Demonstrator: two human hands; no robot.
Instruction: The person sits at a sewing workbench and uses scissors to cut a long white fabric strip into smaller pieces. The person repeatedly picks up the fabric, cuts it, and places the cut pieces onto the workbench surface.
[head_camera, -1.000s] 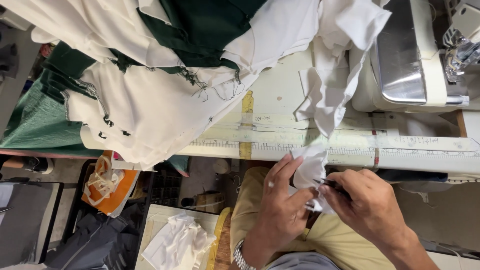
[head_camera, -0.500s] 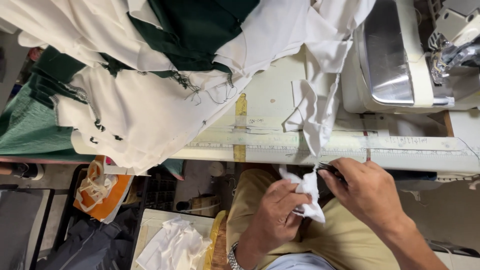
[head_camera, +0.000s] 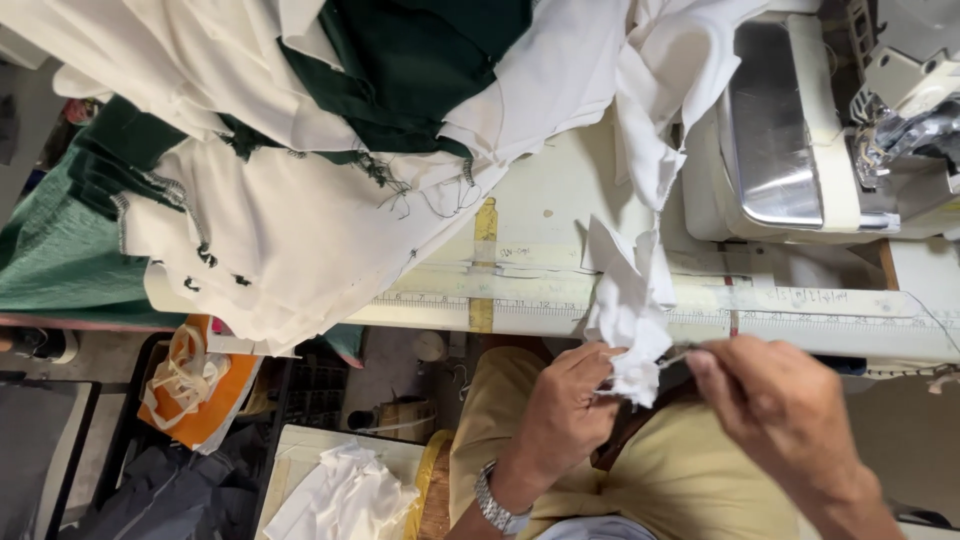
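The left hand (head_camera: 565, 400) pinches the lower end of a white strip (head_camera: 630, 330) — its grip is closed on the cloth; the strip hangs off the surface (head_camera: 540, 215) edge at about 6 o'clock from the sewing machine's (head_camera: 800, 130) left end, just above the lap. The right hand (head_camera: 770, 400) meets the strip from 3 o'clock with fingertips drawn narrow on something thin and pale; whether that is a thread, a small tool or only a cloth edge cannot be told, so its grip state stays uncertain. Risk one: the strip's upper part is continuous with the white cloth draped near the machine — a firm downward pull could drag that cloth off the surface. Risk two: the heap (head_camera: 300, 150) of white and dark green pieces at 10 o'clock overhangs the near edge and may slide toward the floor if the surface is jolted. Risk three: loose threads trailing from the heap could snag the strip. Hidden or unclear: the contact point between the hands is masked by bunched cloth; the machine's needle area at 2 o'clock is cut by the frame edge; the ruler (head_camera: 800, 300) along the surface edge is partly covered; the right forearm leaves the frame at 5 o'clock.
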